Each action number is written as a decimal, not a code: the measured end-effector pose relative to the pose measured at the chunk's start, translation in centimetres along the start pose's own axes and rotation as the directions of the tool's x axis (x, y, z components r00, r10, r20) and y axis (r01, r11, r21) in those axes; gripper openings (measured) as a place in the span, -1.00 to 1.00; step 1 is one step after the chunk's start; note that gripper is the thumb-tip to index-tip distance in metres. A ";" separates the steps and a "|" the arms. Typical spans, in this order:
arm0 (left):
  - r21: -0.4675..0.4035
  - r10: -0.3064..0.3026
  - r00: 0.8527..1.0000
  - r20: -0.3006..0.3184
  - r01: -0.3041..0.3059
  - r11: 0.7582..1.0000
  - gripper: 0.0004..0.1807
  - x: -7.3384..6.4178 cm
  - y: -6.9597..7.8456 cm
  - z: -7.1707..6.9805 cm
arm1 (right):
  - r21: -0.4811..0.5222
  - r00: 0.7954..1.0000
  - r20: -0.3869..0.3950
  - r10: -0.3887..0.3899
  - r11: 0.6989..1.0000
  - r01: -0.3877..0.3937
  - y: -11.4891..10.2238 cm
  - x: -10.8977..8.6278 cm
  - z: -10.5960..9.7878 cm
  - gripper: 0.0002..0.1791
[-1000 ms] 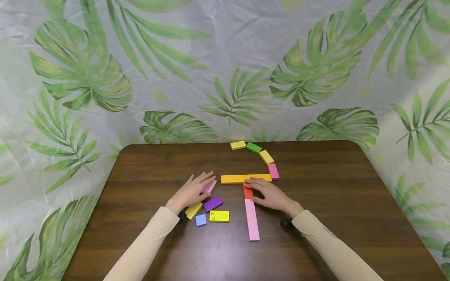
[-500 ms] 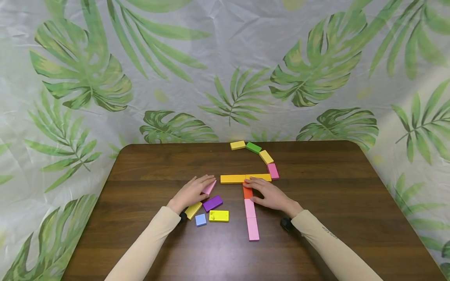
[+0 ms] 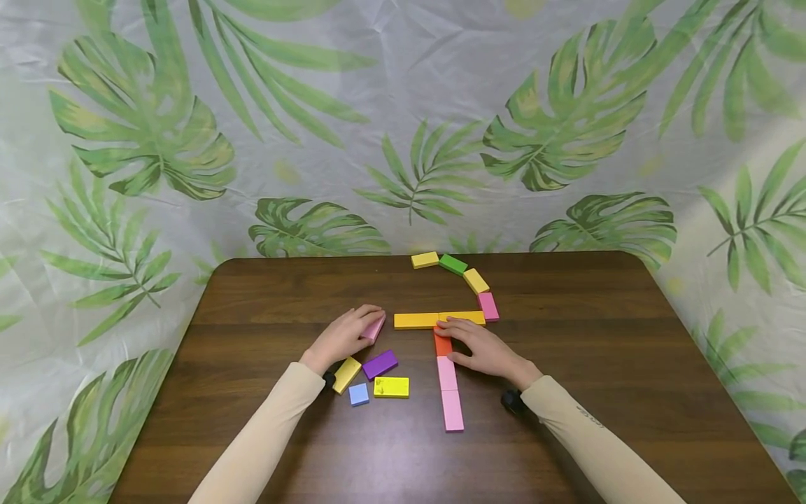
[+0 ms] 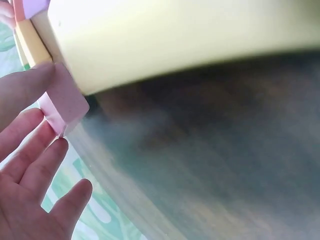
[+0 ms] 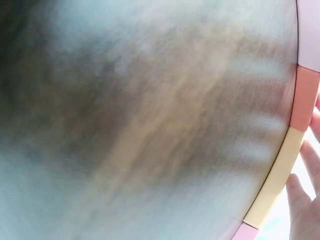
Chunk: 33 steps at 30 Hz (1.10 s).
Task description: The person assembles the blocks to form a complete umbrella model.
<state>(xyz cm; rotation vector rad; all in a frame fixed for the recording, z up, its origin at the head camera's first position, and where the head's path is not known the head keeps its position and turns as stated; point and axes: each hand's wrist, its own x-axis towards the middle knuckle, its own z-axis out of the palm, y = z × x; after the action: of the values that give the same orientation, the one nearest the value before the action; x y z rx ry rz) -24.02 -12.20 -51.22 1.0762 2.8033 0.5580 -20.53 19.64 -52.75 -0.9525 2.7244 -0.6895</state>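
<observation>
- Held pink block (image 3: 376,329): one piece, oblong. Located under the left hand (image 3: 341,341), left of the orange bar (image 3: 415,320) and apart from it, beyond the purple block (image 3: 380,365). Whether it rests on the table (image 3: 264,364) or is lifted slightly: cannot tell.
- Left-hand grip: narrow; the thumb lies along one side of the held pink block, fingertips against the opposite side, as the left wrist view shows.
- Right-hand grip: none apparent. The right hand (image 3: 485,348) lies loosely spread over the meeting point of the second orange bar (image 3: 469,318) and the red block (image 3: 443,343); pressure cannot be told.
- Handling, by judgement: light, stiff, smooth-faced, probably painted wood; not fragile, somewhat prone to slide on the polished table.
- Best hold, by judgement: thumb and fingertips across the two long sides, near mid-length, leaving the ends free.
- Axis: the held pink block's long axis runs slantwise, far end leaning right, near end leaning left; both ends look alike, so no front.
- For comparison: orange bars crosswise, end to end; red block lengthwise beneath their joint, heading a column with two pale pink blocks (image 3: 448,374).
</observation>
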 end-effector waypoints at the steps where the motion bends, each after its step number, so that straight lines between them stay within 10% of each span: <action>1: 0.001 0.003 1.000 -0.008 -0.003 1.000 -0.38 0.1 0.0 -0.1 | -0.002 1.000 -0.001 -0.002 1.000 0.002 0.0 0.0 0.0 -0.38; 33: -0.010 -0.063 0.997 -0.035 0.063 0.998 -0.43 5.4 -1.5 -0.2 | -0.010 1.000 -0.005 -0.007 1.000 0.007 0.1 0.1 0.1 -0.39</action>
<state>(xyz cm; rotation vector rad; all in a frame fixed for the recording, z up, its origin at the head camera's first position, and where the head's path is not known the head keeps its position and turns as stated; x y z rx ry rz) -29.07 -9.72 -51.33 0.9824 2.8506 0.5882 -20.67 19.61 -52.93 -0.9642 2.7321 -0.6814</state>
